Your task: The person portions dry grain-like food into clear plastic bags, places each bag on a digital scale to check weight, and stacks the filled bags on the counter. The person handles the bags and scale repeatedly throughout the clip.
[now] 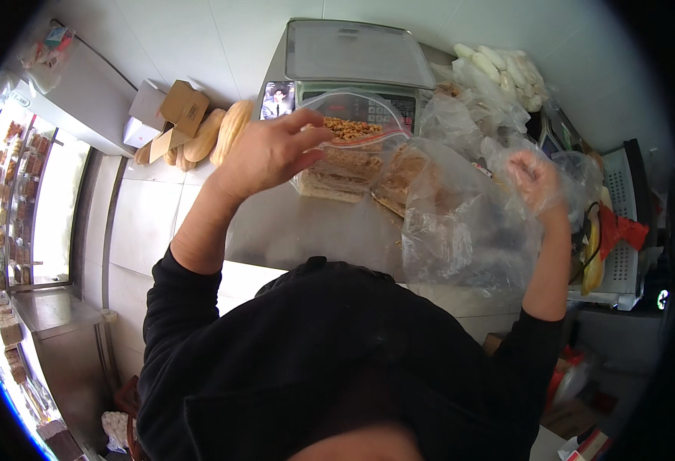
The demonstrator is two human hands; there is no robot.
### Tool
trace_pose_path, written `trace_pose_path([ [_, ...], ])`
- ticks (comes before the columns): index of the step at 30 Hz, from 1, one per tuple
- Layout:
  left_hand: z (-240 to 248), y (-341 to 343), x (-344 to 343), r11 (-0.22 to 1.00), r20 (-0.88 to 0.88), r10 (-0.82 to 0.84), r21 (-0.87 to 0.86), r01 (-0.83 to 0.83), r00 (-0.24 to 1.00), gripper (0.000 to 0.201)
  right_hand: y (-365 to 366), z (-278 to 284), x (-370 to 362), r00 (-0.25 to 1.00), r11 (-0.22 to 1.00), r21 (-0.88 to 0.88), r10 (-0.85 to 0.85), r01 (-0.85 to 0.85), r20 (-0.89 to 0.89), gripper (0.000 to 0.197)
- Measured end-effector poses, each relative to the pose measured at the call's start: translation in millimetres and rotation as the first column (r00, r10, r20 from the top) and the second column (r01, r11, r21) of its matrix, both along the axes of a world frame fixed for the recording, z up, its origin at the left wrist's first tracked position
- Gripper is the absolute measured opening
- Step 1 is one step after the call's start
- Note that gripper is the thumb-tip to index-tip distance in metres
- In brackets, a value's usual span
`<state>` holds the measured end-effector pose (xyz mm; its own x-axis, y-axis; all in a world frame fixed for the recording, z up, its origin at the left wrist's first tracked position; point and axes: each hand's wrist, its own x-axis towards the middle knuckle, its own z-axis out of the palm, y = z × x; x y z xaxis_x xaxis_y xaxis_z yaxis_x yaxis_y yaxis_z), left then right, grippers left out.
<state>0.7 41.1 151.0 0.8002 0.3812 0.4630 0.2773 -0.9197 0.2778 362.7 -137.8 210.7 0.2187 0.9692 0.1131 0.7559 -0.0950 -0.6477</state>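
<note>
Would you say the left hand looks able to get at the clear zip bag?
Probably yes: the left hand is right by the clear zip bag with nothing visible between them, though whether they touch is unclear.

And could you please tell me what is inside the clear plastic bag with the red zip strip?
Layered beige food with golden crumbly pieces on top shows through the clear plastic bag. The left hand hides part of its left side, and the food's underside is covered.

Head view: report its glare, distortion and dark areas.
Head view: the display shelves at far left glow overbright and curve along the dark rim; head view: the large clear bag shows white glints; head view: the black clothing shows little detail.
</note>
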Motion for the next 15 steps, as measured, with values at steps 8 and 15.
trace_pose_path([
  [8, 1.2, 27.3, 3.0, 0.981, -0.212, 0.059, -0.171, -0.096, 0.976, 0.03, 64.7, -28.6, -57.0, 0.94, 0.938, -0.152, 0.329, -0.313, 0.092, 0.051],
  [15, 11.1, 45.2, -9.0, 0.992, -0.233, -0.037, -0.126, 0.008, 0.972, 0.011, 122.2, -38.2, -68.0, 0.688, 0.795, -0.309, 0.607, -0.522, 0.397, 0.013],
])
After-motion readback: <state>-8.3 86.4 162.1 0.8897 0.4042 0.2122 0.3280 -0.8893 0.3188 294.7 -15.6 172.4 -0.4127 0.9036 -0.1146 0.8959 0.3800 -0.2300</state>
